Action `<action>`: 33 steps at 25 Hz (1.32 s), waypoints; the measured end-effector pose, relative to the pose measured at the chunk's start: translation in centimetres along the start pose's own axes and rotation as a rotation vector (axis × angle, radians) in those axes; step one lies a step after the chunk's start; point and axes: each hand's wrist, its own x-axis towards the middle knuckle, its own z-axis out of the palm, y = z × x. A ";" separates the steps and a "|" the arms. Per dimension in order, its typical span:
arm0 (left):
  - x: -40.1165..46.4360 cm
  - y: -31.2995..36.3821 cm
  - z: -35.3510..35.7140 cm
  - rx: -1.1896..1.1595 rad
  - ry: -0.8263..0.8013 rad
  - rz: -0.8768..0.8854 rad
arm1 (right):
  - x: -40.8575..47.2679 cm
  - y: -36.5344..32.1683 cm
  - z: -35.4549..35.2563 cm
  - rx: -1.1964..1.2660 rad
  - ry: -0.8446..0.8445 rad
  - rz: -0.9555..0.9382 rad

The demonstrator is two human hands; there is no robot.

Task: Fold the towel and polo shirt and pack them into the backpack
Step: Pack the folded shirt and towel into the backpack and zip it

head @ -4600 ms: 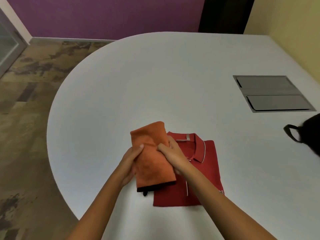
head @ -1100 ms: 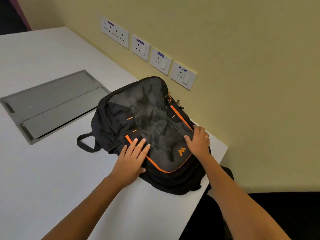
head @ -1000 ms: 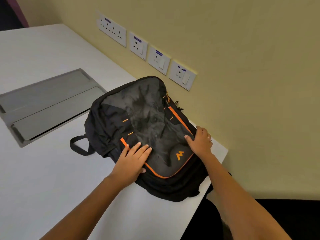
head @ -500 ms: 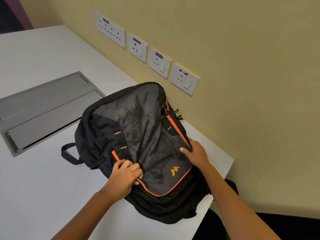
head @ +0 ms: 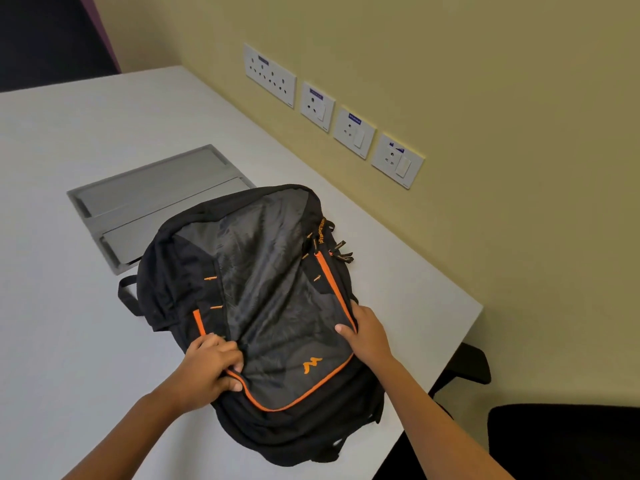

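A person's left hand [head: 211,367] pinches the orange-trimmed front panel of a black backpack [head: 263,299] lying flat on a white desk [head: 69,341], while the right hand [head: 367,332] clamps the panel's opposite edge, near wall sockets [head: 332,110].

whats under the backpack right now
The backpack lies flat on the white table, its far edge overlapping the grey panel set into the tabletop. Whatever else lies beneath is covered. Both hands grip its front.
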 end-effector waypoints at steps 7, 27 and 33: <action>-12.4 -2.8 -0.4 0.000 0.017 -0.070 | -7.6 -5.7 6.3 -0.032 -0.131 -0.064; -31.4 -1.4 -0.9 0.212 0.097 -0.692 | -25.8 -14.1 13.7 -0.073 -0.366 -0.086; -22.4 3.2 -3.7 -0.066 0.150 -0.638 | -24.7 -15.3 11.2 -0.086 -0.294 -0.085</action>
